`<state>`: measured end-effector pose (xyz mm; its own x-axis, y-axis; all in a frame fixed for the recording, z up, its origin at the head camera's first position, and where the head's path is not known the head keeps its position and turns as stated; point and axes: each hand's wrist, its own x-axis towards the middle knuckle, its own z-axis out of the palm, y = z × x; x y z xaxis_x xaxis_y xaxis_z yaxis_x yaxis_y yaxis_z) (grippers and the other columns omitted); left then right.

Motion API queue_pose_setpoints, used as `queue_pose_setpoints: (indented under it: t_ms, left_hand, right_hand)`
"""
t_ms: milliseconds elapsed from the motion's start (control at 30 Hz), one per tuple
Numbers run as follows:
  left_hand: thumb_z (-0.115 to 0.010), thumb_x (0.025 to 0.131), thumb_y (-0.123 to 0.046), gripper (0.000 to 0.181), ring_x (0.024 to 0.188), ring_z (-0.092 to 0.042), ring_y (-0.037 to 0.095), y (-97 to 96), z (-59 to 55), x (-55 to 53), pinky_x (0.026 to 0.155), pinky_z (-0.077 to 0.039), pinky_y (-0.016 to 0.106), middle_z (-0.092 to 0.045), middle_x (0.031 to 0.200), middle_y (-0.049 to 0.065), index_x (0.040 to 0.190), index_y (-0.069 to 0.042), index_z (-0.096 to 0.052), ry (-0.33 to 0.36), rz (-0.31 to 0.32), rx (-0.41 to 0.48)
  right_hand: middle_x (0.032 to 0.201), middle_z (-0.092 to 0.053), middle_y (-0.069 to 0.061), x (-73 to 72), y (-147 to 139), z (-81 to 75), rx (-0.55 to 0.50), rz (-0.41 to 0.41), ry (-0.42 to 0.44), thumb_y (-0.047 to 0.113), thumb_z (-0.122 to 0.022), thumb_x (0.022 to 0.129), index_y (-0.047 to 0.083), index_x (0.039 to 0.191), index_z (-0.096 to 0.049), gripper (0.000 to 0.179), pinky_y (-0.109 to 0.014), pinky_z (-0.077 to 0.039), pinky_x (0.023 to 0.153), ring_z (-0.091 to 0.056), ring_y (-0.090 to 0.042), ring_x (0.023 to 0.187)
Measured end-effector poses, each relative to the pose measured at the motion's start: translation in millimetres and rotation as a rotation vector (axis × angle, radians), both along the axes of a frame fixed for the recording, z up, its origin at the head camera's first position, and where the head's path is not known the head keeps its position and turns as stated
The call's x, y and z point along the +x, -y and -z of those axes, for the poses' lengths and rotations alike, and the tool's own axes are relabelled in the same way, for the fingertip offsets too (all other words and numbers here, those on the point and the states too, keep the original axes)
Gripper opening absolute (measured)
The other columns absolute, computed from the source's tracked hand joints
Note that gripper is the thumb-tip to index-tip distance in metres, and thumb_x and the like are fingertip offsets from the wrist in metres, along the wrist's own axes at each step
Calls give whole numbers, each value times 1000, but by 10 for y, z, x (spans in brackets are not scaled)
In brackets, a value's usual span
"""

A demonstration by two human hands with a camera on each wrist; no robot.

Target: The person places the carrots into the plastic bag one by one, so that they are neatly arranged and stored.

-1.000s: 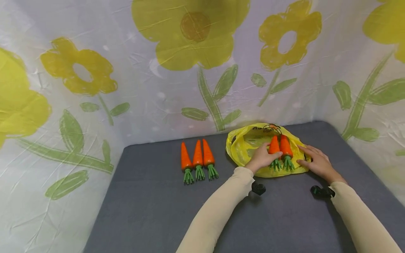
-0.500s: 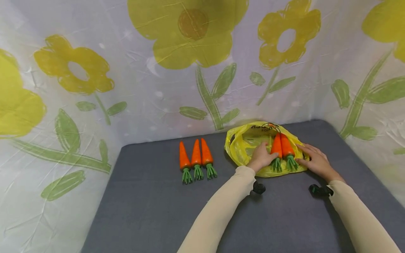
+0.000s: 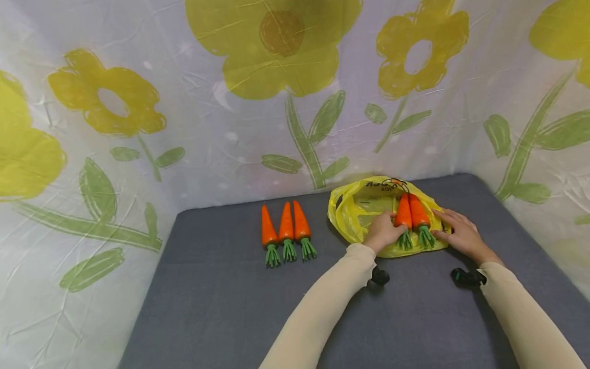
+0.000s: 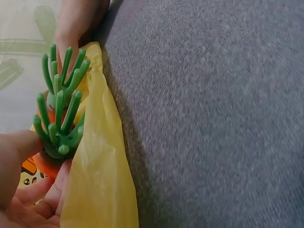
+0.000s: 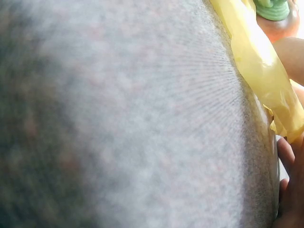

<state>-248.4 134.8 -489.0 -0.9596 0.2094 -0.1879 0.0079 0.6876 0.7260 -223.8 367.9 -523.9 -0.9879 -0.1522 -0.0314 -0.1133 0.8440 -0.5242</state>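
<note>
A yellow plastic bag (image 3: 344, 218) lies at the back right of the table, its mouth spread toward me. Two toy carrots with green tops rest side by side in it, tips pointing inward. My left hand (image 3: 380, 231) reaches into the mouth and grips the left carrot (image 3: 403, 211) near its thick end, thumb on top, as the left wrist view shows beneath the green stems (image 4: 59, 126). Beside it lies the right carrot (image 3: 419, 212). My right hand (image 3: 463, 237) holds the bag's right edge, thumb and fingers on either side of the plastic (image 5: 266, 66).
Three more toy carrots (image 3: 286, 223) lie in a row on the grey table (image 3: 221, 297), left of the bag, tops toward me. A flower-printed curtain (image 3: 221, 154) hangs along the back and both sides.
The left carrot has slid slightly deeper into the bag, closer to the right one, with my left hand on it. My right hand keeps its place on the bag's edge.
</note>
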Motion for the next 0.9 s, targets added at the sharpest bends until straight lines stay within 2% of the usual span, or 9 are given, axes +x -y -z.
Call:
queue_pose_setpoints:
  t_ms: [133,267,467,733,800,900]
  left_hand:
    - [-68,93,-39,44,99,-65,12,-47,-3,6,83,-52,26,-69,122,-2,132,-21,-59,16,-35,0]
    - [-64,96,-39,44,96,-66,12,-66,-6,4,80,-53,27,-68,125,-2,136,-21,-57,31,-51,39]
    - [-64,96,-37,47,112,-65,15,-95,1,-8,91,-53,28,-66,132,0,138,-17,-57,17,-25,65]
    - [-65,94,-38,46,112,-65,14,-125,1,13,91,-52,26,-68,128,0,134,-16,-60,22,-19,27]
    - [-66,94,-38,44,109,-66,14,-122,-1,17,89,-53,26,-69,125,0,133,-16,-61,20,-20,24]
    - [-67,94,-37,36,92,-66,12,-116,-3,25,77,-51,24,-72,113,0,122,-14,-65,13,-12,19]
  right_hand:
    - [158,-24,-31,-1,-3,5,5,2,-3,43,-53,99,7,156,-28,72,-73,-11,106,-16,-58,141]
    - [158,-24,-31,-7,1,15,4,3,-9,42,-54,99,7,156,-29,71,-74,-12,106,-17,-58,141]
    - [157,-24,-33,-8,-11,10,-14,12,-11,40,-54,100,7,155,-30,69,-74,-11,105,-17,-58,141]
    - [156,-25,-34,-11,-9,-5,-12,15,-8,36,-54,100,6,155,-31,66,-73,-14,105,-19,-58,140]
    - [156,-25,-34,-12,-14,4,-8,16,-3,37,-53,100,7,155,-30,66,-73,-14,105,-19,-58,140]
    - [156,-25,-34,-10,-21,14,-2,19,-4,37,-53,101,7,155,-30,66,-73,-14,105,-19,-58,140]
